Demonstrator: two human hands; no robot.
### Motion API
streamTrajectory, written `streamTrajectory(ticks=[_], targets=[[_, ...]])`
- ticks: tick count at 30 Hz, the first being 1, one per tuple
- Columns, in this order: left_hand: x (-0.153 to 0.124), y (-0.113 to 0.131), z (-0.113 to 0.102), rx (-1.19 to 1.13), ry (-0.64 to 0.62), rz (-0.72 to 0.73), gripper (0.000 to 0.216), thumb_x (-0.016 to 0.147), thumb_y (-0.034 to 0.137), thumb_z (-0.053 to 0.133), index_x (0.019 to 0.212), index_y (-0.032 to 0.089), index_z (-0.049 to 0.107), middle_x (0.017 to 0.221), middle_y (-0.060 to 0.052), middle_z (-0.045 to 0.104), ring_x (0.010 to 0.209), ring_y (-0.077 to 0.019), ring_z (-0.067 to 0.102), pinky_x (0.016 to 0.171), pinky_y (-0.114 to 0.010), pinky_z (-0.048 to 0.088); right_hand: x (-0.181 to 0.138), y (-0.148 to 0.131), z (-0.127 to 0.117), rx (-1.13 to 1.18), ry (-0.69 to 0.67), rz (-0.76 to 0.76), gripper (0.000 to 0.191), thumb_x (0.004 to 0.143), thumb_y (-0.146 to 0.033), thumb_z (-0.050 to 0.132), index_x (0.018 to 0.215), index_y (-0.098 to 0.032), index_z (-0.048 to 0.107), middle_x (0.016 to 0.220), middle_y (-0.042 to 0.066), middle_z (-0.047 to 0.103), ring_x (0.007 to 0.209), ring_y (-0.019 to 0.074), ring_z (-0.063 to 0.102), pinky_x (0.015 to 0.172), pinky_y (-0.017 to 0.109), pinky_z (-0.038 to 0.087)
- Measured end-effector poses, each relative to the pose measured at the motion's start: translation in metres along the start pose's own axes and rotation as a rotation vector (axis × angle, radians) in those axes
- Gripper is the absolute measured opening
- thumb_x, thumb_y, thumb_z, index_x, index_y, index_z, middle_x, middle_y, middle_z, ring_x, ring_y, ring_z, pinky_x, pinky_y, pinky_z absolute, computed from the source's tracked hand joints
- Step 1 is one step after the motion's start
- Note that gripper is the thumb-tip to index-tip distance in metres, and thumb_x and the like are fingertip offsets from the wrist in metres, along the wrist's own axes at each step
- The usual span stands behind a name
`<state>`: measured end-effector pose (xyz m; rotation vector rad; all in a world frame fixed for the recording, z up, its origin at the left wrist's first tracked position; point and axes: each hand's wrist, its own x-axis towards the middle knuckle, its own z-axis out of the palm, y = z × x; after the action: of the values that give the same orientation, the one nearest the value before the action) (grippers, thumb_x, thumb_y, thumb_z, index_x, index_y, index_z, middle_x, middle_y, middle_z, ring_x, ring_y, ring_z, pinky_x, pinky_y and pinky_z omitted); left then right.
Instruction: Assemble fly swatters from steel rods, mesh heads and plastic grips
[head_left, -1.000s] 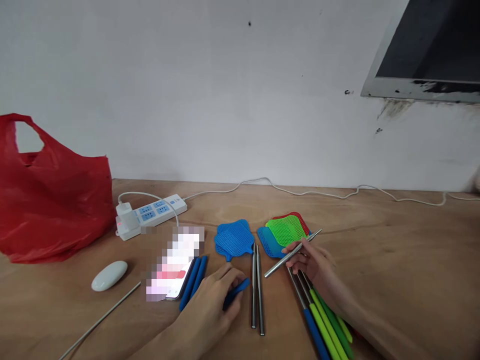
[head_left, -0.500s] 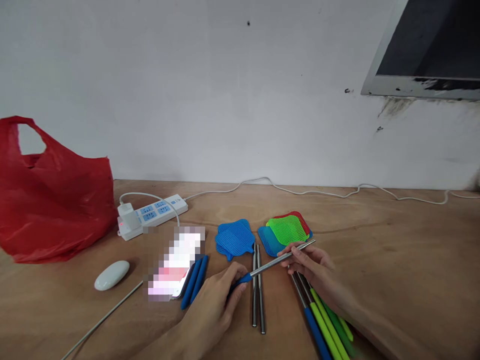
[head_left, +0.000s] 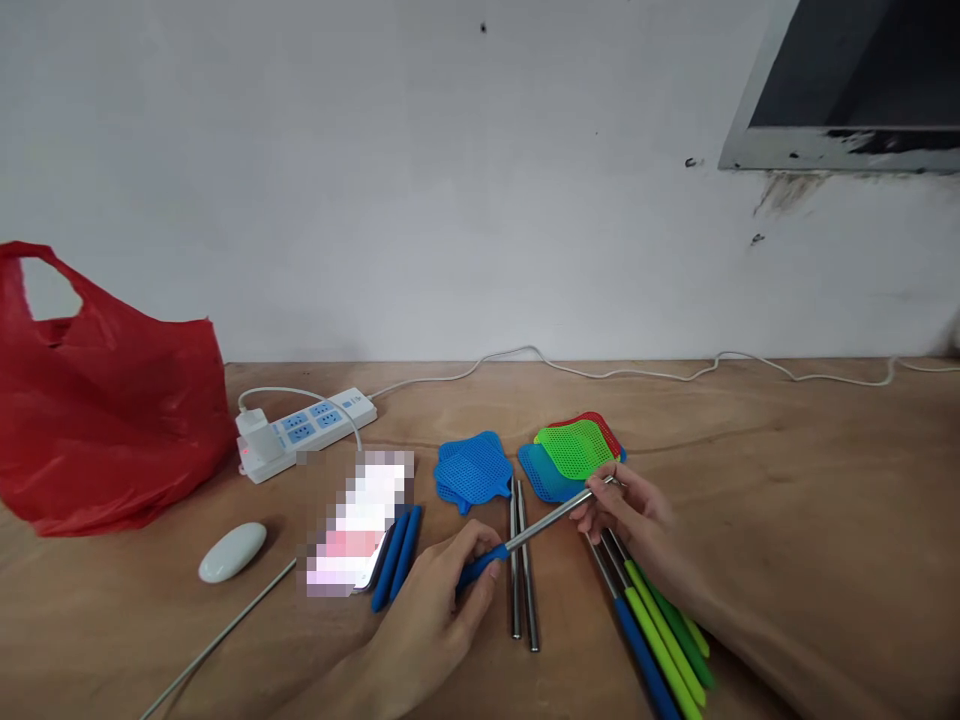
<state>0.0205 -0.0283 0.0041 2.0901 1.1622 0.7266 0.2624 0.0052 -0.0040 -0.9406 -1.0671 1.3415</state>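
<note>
My left hand (head_left: 429, 612) curls closed around a blue handle (head_left: 474, 570), and my right hand (head_left: 634, 512) pinches the far end of a metal rod (head_left: 551, 519) that meets it, slanting above the surface (head_left: 825, 480). Beneath the rod lie two loose rods (head_left: 528, 585). Just past them sit blue mesh heads (head_left: 472, 468), and by my right hand a green, red and blue mesh pile (head_left: 577, 450). Two other handles (head_left: 406, 553) lie beside the phone (head_left: 367, 520); a bundle of sticks (head_left: 654, 635) lies near my right wrist.

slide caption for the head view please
Left hand grips a blue handle; right hand holds the metal rod meeting it.
</note>
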Motion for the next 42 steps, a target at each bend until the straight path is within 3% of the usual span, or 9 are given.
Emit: streamTrajectory(ticks=[7, 17, 23, 32, 34, 38, 42], targets=[[-0.001, -0.003, 0.002, 0.033, 0.006, -0.012, 0.019, 0.1, 0.033, 0.044, 0.096, 0.023, 0.059, 0.091, -0.002, 0.069, 0.085, -0.0196, 0.064, 0.075, -0.028, 0.046, -0.003, 0.006, 0.005, -0.175, -0.055, 0.004, 0.037, 0.067, -0.05, 0.083, 0.071, -0.017, 0.065, 0.06, 0.003, 0.072, 0.05, 0.0144, 0.063, 0.045, 0.024, 0.049], [0.002, 0.003, -0.003, 0.174, -0.028, 0.02, 0.016, 0.1, 0.032, 0.044, 0.102, 0.025, 0.058, 0.09, 0.0, 0.069, 0.076, -0.0179, 0.064, 0.062, -0.025, 0.043, -0.007, 0.003, 0.003, -0.205, -0.116, -0.014, 0.034, 0.069, -0.049, 0.082, 0.074, -0.018, 0.07, 0.063, 0.005, 0.074, 0.054, 0.0157, 0.066, 0.047, 0.025, 0.052], [0.0, 0.006, -0.006, 0.181, -0.133, 0.016, 0.022, 0.103, 0.034, 0.038, 0.098, 0.024, 0.058, 0.085, 0.001, 0.068, 0.077, -0.0178, 0.063, 0.07, -0.027, 0.042, -0.011, 0.005, 0.003, -0.218, -0.16, -0.005, 0.031, 0.073, -0.048, 0.08, 0.077, -0.018, 0.07, 0.064, 0.004, 0.073, 0.054, 0.0146, 0.065, 0.049, 0.024, 0.051], [0.004, 0.008, 0.002, 0.037, -0.104, -0.045, 0.026, 0.102, 0.04, 0.041, 0.095, 0.023, 0.061, 0.085, 0.0, 0.067, 0.079, -0.0178, 0.061, 0.072, -0.027, 0.045, -0.008, 0.001, 0.006, -0.122, -0.249, 0.09, 0.035, 0.074, -0.05, 0.08, 0.086, -0.017, 0.075, 0.07, 0.005, 0.072, 0.063, 0.0164, 0.066, 0.052, 0.025, 0.053], [0.005, 0.009, 0.0, 0.026, -0.083, -0.032, 0.026, 0.102, 0.039, 0.04, 0.098, 0.024, 0.062, 0.089, 0.0, 0.068, 0.083, -0.0181, 0.063, 0.076, -0.028, 0.047, -0.008, 0.003, 0.006, -0.079, -0.215, 0.073, 0.034, 0.075, -0.05, 0.079, 0.084, -0.018, 0.074, 0.07, 0.004, 0.07, 0.063, 0.0159, 0.065, 0.051, 0.024, 0.052], [0.009, 0.001, -0.009, 0.169, -0.017, 0.057, 0.031, 0.105, 0.032, 0.032, 0.11, 0.023, 0.061, 0.113, -0.005, 0.067, 0.106, -0.0211, 0.063, 0.094, -0.034, 0.048, -0.007, 0.001, 0.002, 0.067, -0.002, 0.037, 0.036, 0.073, -0.053, 0.08, 0.079, -0.019, 0.07, 0.061, -0.001, 0.06, 0.052, 0.0107, 0.056, 0.047, 0.021, 0.048], [0.016, -0.016, -0.012, 0.509, 0.008, 0.038, 0.046, 0.101, 0.036, 0.042, 0.143, 0.016, 0.045, 0.149, -0.016, 0.048, 0.137, -0.0333, 0.043, 0.111, -0.055, 0.037, -0.006, -0.005, 0.002, 0.13, 0.101, 0.081, 0.041, 0.071, -0.057, 0.079, 0.075, -0.019, 0.063, 0.065, -0.001, 0.062, 0.04, 0.007, 0.047, 0.035, 0.018, 0.039]])
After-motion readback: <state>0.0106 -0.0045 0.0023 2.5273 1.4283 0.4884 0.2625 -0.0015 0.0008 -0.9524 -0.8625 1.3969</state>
